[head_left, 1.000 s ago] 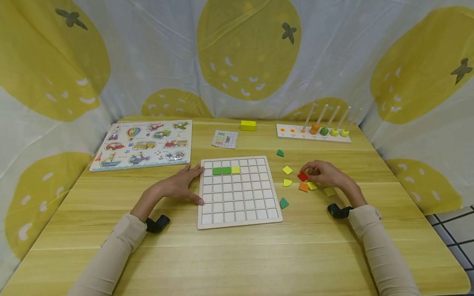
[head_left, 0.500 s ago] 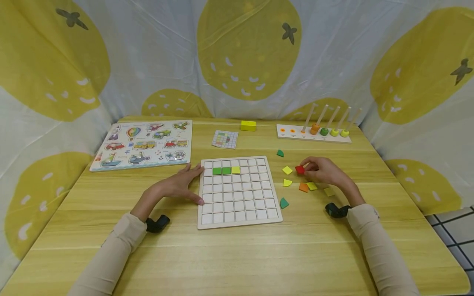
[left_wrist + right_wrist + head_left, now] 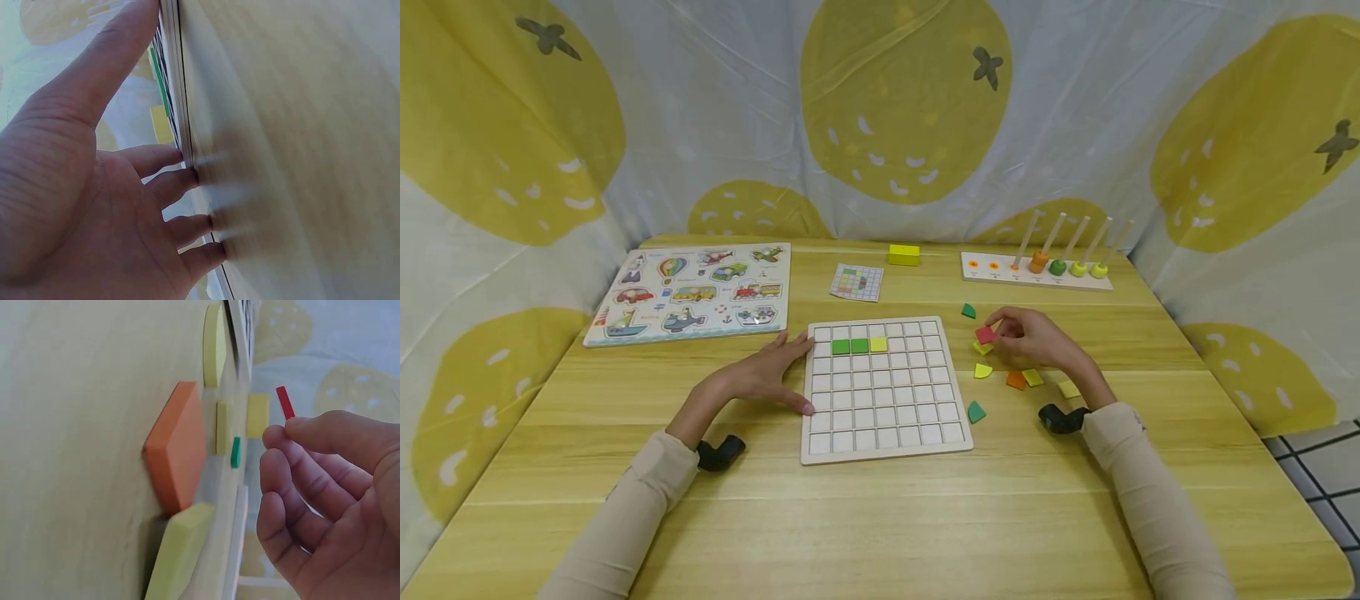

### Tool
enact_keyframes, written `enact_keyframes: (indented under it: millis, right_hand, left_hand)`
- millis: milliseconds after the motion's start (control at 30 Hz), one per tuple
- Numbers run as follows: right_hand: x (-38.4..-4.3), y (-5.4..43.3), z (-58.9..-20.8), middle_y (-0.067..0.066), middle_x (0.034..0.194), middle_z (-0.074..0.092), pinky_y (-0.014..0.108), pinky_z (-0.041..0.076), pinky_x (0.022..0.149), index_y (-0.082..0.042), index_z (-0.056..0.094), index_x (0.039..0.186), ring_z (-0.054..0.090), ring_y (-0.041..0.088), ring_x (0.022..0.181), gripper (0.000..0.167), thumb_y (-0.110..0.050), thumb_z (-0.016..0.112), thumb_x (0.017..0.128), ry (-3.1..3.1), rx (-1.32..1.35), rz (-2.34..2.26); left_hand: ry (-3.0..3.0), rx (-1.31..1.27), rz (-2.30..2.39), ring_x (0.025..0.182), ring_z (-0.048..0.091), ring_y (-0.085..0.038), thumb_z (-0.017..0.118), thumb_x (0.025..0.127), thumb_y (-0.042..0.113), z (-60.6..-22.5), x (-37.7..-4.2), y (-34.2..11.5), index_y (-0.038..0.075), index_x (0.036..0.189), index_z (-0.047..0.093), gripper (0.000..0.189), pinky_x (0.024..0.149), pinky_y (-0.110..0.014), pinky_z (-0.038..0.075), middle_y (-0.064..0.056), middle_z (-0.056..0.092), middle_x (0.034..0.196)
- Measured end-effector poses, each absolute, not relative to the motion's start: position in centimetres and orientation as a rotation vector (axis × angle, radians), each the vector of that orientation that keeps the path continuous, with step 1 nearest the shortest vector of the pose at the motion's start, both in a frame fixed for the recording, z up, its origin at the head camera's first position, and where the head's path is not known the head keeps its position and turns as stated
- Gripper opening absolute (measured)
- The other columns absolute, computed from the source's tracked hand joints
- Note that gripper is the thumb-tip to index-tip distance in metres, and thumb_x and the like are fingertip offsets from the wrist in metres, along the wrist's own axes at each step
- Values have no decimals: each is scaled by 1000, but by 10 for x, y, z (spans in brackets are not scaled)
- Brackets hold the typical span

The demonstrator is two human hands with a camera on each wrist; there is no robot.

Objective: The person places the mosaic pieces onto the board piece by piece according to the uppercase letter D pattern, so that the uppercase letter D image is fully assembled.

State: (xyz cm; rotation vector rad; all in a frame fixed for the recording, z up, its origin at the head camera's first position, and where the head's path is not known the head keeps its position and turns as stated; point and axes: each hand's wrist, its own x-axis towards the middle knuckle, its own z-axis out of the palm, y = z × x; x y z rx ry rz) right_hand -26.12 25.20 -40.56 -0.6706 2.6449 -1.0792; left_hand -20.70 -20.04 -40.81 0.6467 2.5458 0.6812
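My right hand pinches a red square tile between thumb and fingertips, raised off the table. In the head view the tile overlaps a yellow square tile. The left hand rests at the left edge of a white grid board, its fingers and thumb touching that side. Two green tiles and a yellow tile sit side by side in the board's second row. Below the right hand lie an orange tile, a yellow quarter-round tile and other yellow tiles.
Green quarter-round tiles lie right of the board. Behind it are a printed pattern card and a yellow block. A vehicle puzzle board stands back left, a pegged bead counter back right. A fruit-print curtain encloses the table.
The right hand has lifted the red tile from beside the orange one and carried it left and away from the body. The left hand has stayed at the board's edge.
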Motion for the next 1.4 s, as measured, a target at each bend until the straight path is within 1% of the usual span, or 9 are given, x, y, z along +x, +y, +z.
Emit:
enact_keyframes:
  millis: [133, 333, 667, 900, 1000, 1100, 1200, 1333, 1400]
  right_hand:
    - [-263, 245, -404, 11, 90, 64, 27, 49, 72, -3, 60, 116, 60, 23, 79, 25, -9, 62, 93, 2638, -696, -1087]
    - [-265, 241, -403, 10, 88, 63, 26, 48, 69, -2, 60, 116, 58, 22, 77, 25, -9, 63, 92, 2629, -690, -1091]
    - [-264, 245, -407, 13, 87, 63, 27, 47, 67, -3, 61, 113, 56, 22, 75, 22, -6, 62, 91, 2588, -645, -1069]
    - [-264, 248, -414, 6, 74, 58, 27, 42, 55, -3, 62, 108, 50, 15, 61, 20, -6, 64, 88, 2562, -705, -1025]
    - [-266, 248, -416, 5, 72, 56, 26, 40, 53, -1, 61, 108, 48, 13, 59, 21, -6, 65, 87, 2551, -753, -1014]
    - [-267, 249, -414, 7, 76, 58, 27, 43, 57, -2, 61, 111, 50, 15, 63, 24, -8, 66, 87, 2563, -735, -981]
    - [-267, 246, -403, 10, 83, 60, 29, 45, 65, -1, 60, 116, 54, 19, 71, 28, -7, 66, 89, 2590, -695, -943]
    - [-278, 245, -395, 14, 91, 62, 32, 48, 69, 4, 57, 121, 59, 24, 79, 32, -5, 63, 91, 2628, -698, -943]
    - [-288, 247, -400, 15, 95, 62, 33, 49, 71, 3, 57, 123, 60, 25, 81, 34, -5, 63, 91, 2650, -697, -956]
  left_hand:
    - [2547, 650, 679, 143, -6, -48, 79, 73, 52, -408, -207, -201, 3, 153, 17, 112, 109, -67, 10, -20, 6, 159]
    - [2546, 650, 680, 143, -7, -47, 79, 73, 51, -407, -206, -201, 3, 153, 17, 112, 109, -67, 9, -20, 6, 159]
    - [2544, 661, 684, 143, -7, -47, 79, 73, 50, -407, -206, -201, 2, 153, 17, 112, 109, -67, 10, -20, 6, 159]
    - [2551, 658, 677, 143, -6, -48, 79, 72, 52, -409, -207, -201, 2, 153, 17, 113, 109, -66, 10, -20, 6, 159]
    - [2550, 650, 680, 143, -7, -47, 79, 72, 52, -409, -206, -201, 3, 153, 17, 113, 110, -66, 10, -20, 6, 159]
    - [2548, 651, 683, 143, -7, -47, 79, 73, 51, -409, -206, -201, 3, 153, 17, 112, 109, -66, 9, -20, 6, 159]
    - [2550, 656, 683, 143, -7, -47, 79, 73, 51, -408, -206, -201, 3, 153, 17, 112, 110, -66, 9, -20, 6, 159]
    - [2549, 656, 684, 143, -7, -47, 79, 73, 51, -407, -206, -201, 3, 153, 17, 112, 110, -66, 9, -20, 5, 159]
    - [2547, 654, 688, 143, -7, -47, 79, 73, 51, -408, -206, -201, 3, 153, 17, 112, 110, -66, 9, -20, 6, 159]
